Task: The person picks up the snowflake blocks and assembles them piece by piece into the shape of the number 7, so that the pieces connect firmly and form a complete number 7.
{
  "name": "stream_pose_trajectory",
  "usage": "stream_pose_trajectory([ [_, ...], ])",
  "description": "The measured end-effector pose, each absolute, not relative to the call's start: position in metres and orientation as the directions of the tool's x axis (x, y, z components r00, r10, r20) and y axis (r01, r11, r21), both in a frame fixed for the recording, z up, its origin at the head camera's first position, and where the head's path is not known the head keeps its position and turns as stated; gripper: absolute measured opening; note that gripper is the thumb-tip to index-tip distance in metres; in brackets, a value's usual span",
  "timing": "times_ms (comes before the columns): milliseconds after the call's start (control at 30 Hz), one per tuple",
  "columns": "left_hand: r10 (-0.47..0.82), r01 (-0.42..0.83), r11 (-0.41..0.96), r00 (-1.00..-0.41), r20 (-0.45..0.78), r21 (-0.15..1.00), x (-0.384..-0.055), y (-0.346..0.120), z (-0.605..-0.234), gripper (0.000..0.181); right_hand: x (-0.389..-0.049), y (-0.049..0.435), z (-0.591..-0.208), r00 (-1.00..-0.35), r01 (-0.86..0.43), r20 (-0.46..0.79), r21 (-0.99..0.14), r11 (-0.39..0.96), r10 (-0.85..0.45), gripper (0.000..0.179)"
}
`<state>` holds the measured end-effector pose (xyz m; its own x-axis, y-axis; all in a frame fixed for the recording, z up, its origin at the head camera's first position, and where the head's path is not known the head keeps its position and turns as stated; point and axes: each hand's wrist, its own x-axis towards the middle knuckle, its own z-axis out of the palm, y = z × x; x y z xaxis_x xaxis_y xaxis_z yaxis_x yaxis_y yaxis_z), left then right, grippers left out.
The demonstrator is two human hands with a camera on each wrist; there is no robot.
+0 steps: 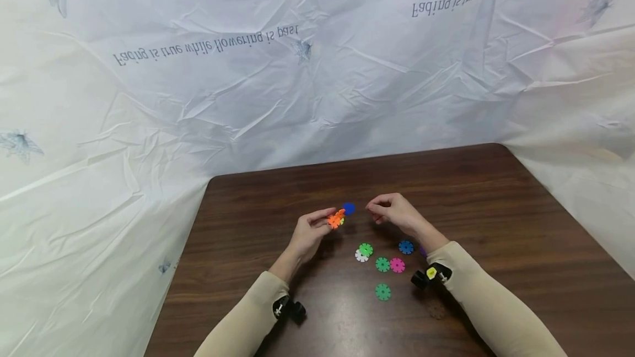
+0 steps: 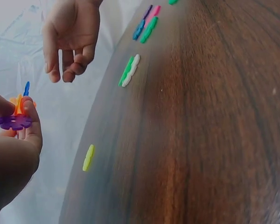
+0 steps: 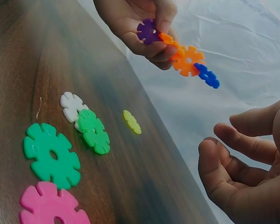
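Observation:
My left hand (image 1: pixel 305 238) pinches a chain of notched, flower-shaped plastic discs. In the right wrist view a purple disc (image 3: pixel 144 35) sits at the fingers, followed by linked orange discs (image 3: pixel 181 64) and a blue disc (image 3: pixel 206 76) at the free end. The chain is held above the table. To its right, my right hand (image 1: pixel 399 215) hovers apart from the blue end, fingers loosely bent and nothing between them. A yellow disc (image 3: pixel 132 122) lies on the table near the left hand.
On the dark wooden table (image 1: pixel 258 197) lie a green disc (image 1: pixel 366 249) overlapping a white disc (image 1: pixel 361 257), more green ones, a pink disc (image 1: pixel 397 265) and a blue one (image 1: pixel 405 247). A purple disc (image 1: pixel 423 251) is partly hidden by the right wrist. White sheeting (image 1: pixel 317 98) hangs behind.

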<state>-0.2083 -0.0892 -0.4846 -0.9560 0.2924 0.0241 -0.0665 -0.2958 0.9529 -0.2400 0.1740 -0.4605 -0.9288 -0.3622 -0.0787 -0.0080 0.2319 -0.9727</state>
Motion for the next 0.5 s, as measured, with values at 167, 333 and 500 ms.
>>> stream_pose_trajectory([
  [167, 0.29, -0.077, -0.333, -0.957, 0.024, 0.94, -0.209, -0.088, -0.485, 0.042, -0.242, 0.165, -0.463, -0.922, -0.05, -0.067, -0.956, 0.29, -0.38, 0.033],
  [333, 0.286, -0.101, -0.399, -0.958, 0.019, 0.912, -0.209, -0.086, -0.484, 0.032, -0.244, 0.151, -0.466, -0.926, -0.115, -0.062, -0.894, 0.434, -0.373, 0.027],
  [500, 0.305, -0.133, -0.427, -0.952, 0.004, 0.895, -0.207, -0.085, -0.482, 0.022, -0.249, 0.132, -0.471, -0.929, -0.187, -0.03, -0.822, 0.538, -0.368, 0.018],
])
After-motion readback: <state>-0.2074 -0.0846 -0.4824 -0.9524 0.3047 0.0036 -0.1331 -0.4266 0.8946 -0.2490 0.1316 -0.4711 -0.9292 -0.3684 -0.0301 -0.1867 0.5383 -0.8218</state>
